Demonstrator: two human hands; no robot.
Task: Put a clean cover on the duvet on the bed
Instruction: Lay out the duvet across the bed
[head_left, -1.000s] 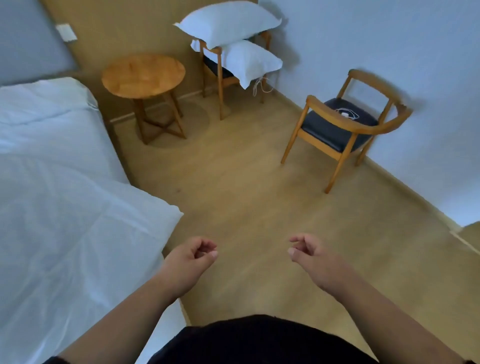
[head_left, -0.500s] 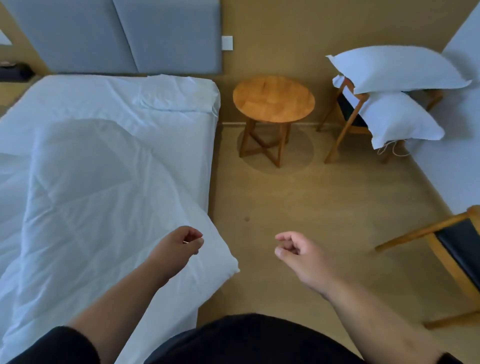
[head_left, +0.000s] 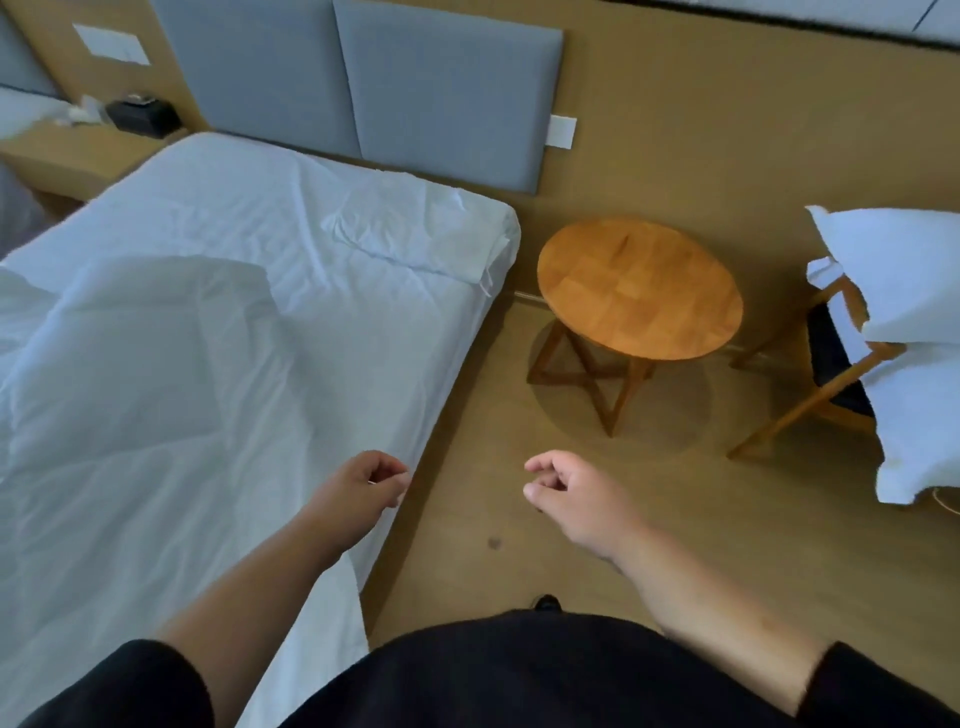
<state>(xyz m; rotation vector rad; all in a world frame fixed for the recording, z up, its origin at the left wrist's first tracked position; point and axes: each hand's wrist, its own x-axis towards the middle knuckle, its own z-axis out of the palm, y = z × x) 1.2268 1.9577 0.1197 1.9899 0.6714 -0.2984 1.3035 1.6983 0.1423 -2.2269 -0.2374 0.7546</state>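
A white quilted duvet lies spread over the left and near part of the bed, which has a white sheet. A flat folded white cloth rests near the bed's head at its right corner. My left hand hovers over the duvet's right edge, fingers loosely curled, holding nothing. My right hand hangs over the wooden floor beside the bed, also loosely curled and empty. Neither hand touches the bedding.
A round wooden side table stands right of the bed's head. A wooden chair at the far right carries two white pillows. Grey headboard panels line the wall. A black tissue box sits on the far nightstand.
The view has swung left from the chairs and floor onto the bed. My left hand now hangs over the duvet's edge; both hands stay loosely curled and empty.
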